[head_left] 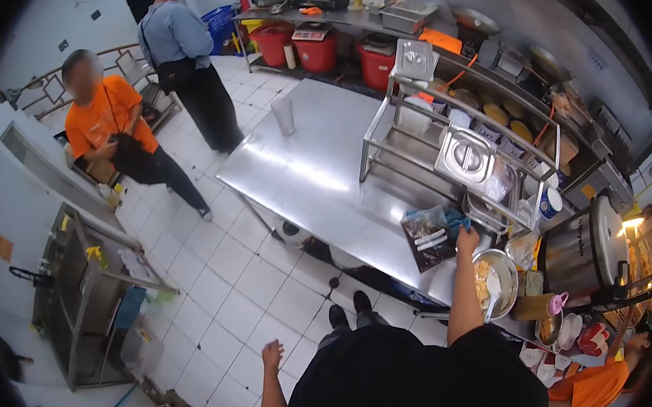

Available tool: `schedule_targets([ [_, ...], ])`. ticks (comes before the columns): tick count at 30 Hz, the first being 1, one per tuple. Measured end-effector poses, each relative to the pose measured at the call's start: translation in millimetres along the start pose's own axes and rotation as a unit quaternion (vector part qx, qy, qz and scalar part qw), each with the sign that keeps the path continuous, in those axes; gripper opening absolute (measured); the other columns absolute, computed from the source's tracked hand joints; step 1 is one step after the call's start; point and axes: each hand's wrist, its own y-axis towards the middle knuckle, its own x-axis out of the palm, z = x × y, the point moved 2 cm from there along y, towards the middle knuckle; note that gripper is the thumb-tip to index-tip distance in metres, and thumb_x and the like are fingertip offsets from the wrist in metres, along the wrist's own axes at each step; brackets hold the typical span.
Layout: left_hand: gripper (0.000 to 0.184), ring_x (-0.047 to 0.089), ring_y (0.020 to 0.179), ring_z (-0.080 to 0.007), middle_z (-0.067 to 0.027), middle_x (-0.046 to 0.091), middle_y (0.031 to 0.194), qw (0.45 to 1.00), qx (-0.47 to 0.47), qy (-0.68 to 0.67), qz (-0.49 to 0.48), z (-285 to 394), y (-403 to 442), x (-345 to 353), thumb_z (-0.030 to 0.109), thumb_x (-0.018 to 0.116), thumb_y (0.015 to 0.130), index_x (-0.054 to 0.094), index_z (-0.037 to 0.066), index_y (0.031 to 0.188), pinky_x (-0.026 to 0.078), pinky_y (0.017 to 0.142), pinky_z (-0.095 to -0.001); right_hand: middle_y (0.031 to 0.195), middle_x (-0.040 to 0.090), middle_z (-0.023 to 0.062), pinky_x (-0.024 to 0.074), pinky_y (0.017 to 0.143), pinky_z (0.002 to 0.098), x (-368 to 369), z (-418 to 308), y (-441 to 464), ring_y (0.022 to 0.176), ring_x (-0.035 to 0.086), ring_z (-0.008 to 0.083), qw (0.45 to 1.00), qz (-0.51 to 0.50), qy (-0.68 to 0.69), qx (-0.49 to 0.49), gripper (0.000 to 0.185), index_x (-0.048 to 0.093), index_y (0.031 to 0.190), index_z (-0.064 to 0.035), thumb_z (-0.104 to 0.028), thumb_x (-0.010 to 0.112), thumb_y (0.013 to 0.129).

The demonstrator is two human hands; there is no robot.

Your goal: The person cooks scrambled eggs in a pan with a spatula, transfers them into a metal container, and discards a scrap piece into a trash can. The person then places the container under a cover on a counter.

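Note:
My right hand [467,241] reaches over the steel table's right end, its fingers closed on a blue-teal cloth [456,219]. The cloth lies against a dark printed plastic bag [424,236], which rests on the tabletop. Close to my right forearm stands a metal bowl [507,270] with yellowish food and a white spoon-like utensil [493,287] in it. My left hand [273,354] hangs low at my side over the tiled floor, fingers loosely curled and holding nothing.
The steel table [296,193] carries a white cup [283,114] and a rack [414,157] with lidded metal pans [465,155]. A large cooker [584,247] stands at right. Two people [182,43] are at left; another person [590,396] in orange is at lower right.

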Motion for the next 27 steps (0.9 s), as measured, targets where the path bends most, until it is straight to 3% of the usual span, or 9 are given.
schedule_targets([
  [4,0.035,0.064,0.096,-0.0197,-0.0141,0.065,0.111,0.985,0.168,-0.019,-0.04,114,45,62,0.029,0.057,0.096,0.058,-0.001,0.115,0.052,0.075,-0.0317,0.081,0.068,0.0111,0.0476,0.071,0.0305,-12,-71,-51,0.073,0.058,0.0166,0.975,0.026,0.221,0.002,0.029,0.065,0.109,0.0049,-0.019,0.06,0.094],
  [7,0.036,0.067,0.09,-0.0202,-0.0156,0.065,0.107,0.951,0.286,-0.013,-0.114,218,30,150,0.02,0.063,0.094,0.056,-0.003,0.122,0.056,0.079,-0.0299,0.089,0.066,0.0074,0.046,0.075,0.0263,-10,-110,-74,0.08,0.056,0.0109,0.964,0.056,0.251,-0.063,0.03,0.062,0.117,0.0052,-0.017,0.056,0.098],
  [13,0.064,0.068,0.079,-0.0181,-0.0127,0.063,0.121,0.854,0.447,0.069,-0.259,391,-94,306,0.021,0.073,0.086,0.044,0.01,0.142,0.054,0.068,-0.0301,0.122,0.06,0.0146,0.0431,0.095,0.0301,-6,-174,-113,0.112,0.057,0.0203,0.936,-0.049,0.326,-0.121,0.031,0.058,0.125,0.005,-0.009,0.056,0.096],
  [16,0.057,0.068,0.082,-0.0179,-0.0147,0.068,0.106,0.793,0.477,-0.048,-0.377,427,-137,351,0.012,0.069,0.085,0.048,0.007,0.138,0.054,0.069,-0.0319,0.129,0.057,0.0172,0.036,0.106,0.0393,-17,-224,-143,0.126,0.05,0.0297,0.921,-0.12,0.266,-0.259,0.031,0.061,0.122,0.001,-0.003,0.056,0.091],
  [17,0.038,0.066,0.08,-0.0158,-0.0152,0.071,0.092,0.766,0.528,-0.013,-0.366,422,-122,371,0.012,0.064,0.083,0.06,0.001,0.119,0.052,0.068,-0.0325,0.135,0.054,0.0176,0.029,0.111,0.0432,-19,-238,-146,0.133,0.044,0.034,0.912,-0.152,0.216,-0.313,0.032,0.062,0.12,-0.002,-0.001,0.057,0.088],
  [21,0.025,0.061,0.065,-0.016,-0.0155,0.066,0.071,0.805,0.497,0.019,-0.324,417,-121,381,0.019,0.062,0.083,0.064,-0.005,0.09,0.049,0.06,-0.0344,0.142,0.048,0.0183,0.0279,0.112,0.0414,-9,-263,-136,0.137,0.039,0.035,0.918,-0.113,0.192,-0.329,0.029,0.064,0.117,-0.0014,-0.004,0.058,0.089],
  [24,0.021,0.06,0.062,-0.0138,-0.0127,0.066,0.069,0.831,0.498,-0.036,-0.244,418,-119,379,0.015,0.062,0.083,0.064,-0.005,0.088,0.047,0.056,-0.0345,0.14,0.049,0.0182,0.0334,0.108,0.037,4,-265,-115,0.133,0.044,0.0333,0.906,-0.225,0.216,-0.286,0.027,0.065,0.115,0.0005,-0.007,0.059,0.09],
  [25,0.019,0.06,0.061,-0.0132,-0.0119,0.066,0.069,0.832,0.491,-0.061,-0.249,423,-120,379,0.013,0.062,0.084,0.065,-0.005,0.089,0.047,0.055,-0.0341,0.127,0.058,0.0183,0.0431,0.097,0.0339,3,-272,-108,0.116,0.057,0.0293,0.902,-0.239,0.238,-0.27,0.024,0.065,0.112,0.0027,-0.009,0.059,0.092],
  [27,0.016,0.059,0.061,-0.012,-0.0104,0.066,0.069,0.835,0.472,-0.105,-0.262,426,-121,372,0.01,0.061,0.086,0.065,-0.005,0.09,0.047,0.055,-0.0333,0.114,0.063,0.0164,0.0464,0.087,0.0335,19,-266,-91,0.101,0.061,0.0244,0.913,-0.243,0.252,-0.209,0.022,0.065,0.109,0.0031,-0.009,0.059,0.092],
])
